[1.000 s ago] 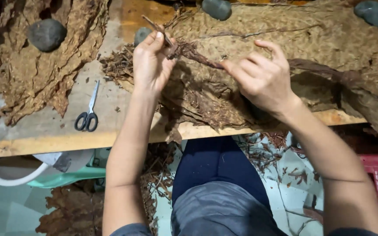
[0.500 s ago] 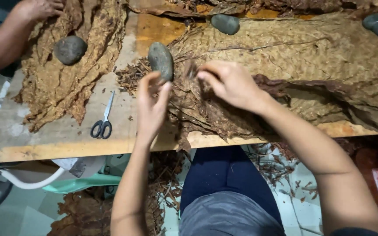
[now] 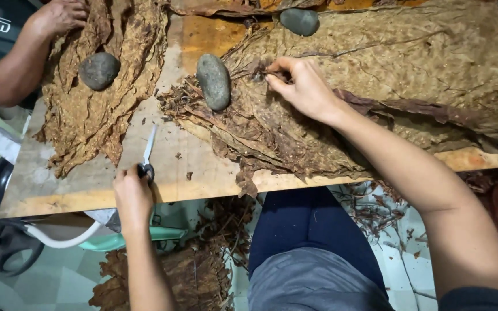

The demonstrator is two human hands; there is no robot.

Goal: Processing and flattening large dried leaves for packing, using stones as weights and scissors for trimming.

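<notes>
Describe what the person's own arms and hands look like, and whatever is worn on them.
Both arms are bare from wrist to past the elbow. The left hand and right hand wear no gloves, and no rings, watch or bracelets show. A dark sleeve edge appears at the right upper arm. Fingernails look short and unpainted.

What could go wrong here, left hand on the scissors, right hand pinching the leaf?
1. Left hand takes the scissors near the table edge; they might slip off.
2. Right hand pinches the dried leaf; a hard pull may tear it.
3. The stone may roll if the leaf shifts.
</notes>
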